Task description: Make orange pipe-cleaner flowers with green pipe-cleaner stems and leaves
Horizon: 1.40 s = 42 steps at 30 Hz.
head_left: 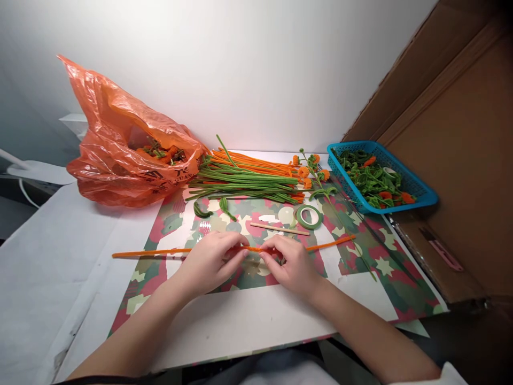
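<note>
An orange pipe cleaner stretches sideways over the patterned mat, gripped near its middle. My left hand pinches it from the left, thumb and fingers pressed together. Close beside it, my right hand pinches the same stem, with a short orange piece showing between the two hands. Both ends stick out past the hands. Just beyond lie a thin wooden stick and a roll of green tape. Two small green leaf shapes rest behind my left hand.
Behind lie bundles of green stems and orange stems. An orange plastic bag stands left. Right are orange flowers, a blue basket of green pieces, a pink cutter and a cardboard wall.
</note>
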{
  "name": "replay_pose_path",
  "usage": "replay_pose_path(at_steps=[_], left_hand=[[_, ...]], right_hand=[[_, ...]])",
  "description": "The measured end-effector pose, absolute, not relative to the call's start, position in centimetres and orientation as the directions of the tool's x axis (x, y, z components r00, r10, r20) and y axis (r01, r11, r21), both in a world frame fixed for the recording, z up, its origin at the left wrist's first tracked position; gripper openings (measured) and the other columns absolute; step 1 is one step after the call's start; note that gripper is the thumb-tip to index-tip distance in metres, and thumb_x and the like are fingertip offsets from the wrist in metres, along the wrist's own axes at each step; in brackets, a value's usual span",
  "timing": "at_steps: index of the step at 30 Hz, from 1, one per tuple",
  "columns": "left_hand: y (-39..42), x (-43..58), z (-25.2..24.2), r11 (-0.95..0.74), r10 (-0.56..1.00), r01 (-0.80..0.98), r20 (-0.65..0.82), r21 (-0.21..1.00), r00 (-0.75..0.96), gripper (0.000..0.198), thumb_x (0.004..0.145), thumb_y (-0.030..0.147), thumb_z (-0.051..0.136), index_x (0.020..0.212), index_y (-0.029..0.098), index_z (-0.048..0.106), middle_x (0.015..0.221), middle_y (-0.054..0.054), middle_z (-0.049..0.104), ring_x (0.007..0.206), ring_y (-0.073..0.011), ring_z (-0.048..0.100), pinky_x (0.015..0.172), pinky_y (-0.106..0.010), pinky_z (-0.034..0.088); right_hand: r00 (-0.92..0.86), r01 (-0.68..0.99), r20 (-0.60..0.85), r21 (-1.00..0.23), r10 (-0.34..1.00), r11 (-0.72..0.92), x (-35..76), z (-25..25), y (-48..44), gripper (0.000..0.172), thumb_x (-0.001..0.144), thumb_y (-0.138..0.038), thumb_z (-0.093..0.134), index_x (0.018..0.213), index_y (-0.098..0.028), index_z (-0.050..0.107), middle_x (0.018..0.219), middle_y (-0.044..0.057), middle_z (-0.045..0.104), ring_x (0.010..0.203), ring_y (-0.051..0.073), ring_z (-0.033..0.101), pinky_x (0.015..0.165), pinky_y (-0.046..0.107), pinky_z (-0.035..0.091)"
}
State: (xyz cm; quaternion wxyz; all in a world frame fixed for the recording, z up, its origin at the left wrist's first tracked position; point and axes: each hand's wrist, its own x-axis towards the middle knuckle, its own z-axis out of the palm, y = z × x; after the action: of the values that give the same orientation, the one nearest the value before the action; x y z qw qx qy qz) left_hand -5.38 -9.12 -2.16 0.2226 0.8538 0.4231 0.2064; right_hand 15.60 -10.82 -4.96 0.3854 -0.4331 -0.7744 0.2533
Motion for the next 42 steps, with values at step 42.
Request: replay_pose_path(at_steps=[42], left_hand=[[-8.4, -6.1, -2.3, -0.732, 0.658, 0.532, 0.238, 0.425, 0.715, 0.024, 0.095, 0.022, 0.044, 0.082, 0.020, 0.064, 0.071, 0.000, 0.068, 0.061, -0.0133, 0.059, 0.060, -0.023, 0.040]], right_hand=[[-0.591, 0.488, 0.618, -0.237, 0.518, 0.840, 16.3, -5.3, -9.8, 0.030, 0.093, -0.013, 0.039, 0.078, -0.022, 0.064, 0.069, 0.003, 0.069, 0.059, 0.015, 0.057, 0.055, 0.029, 0.036]])
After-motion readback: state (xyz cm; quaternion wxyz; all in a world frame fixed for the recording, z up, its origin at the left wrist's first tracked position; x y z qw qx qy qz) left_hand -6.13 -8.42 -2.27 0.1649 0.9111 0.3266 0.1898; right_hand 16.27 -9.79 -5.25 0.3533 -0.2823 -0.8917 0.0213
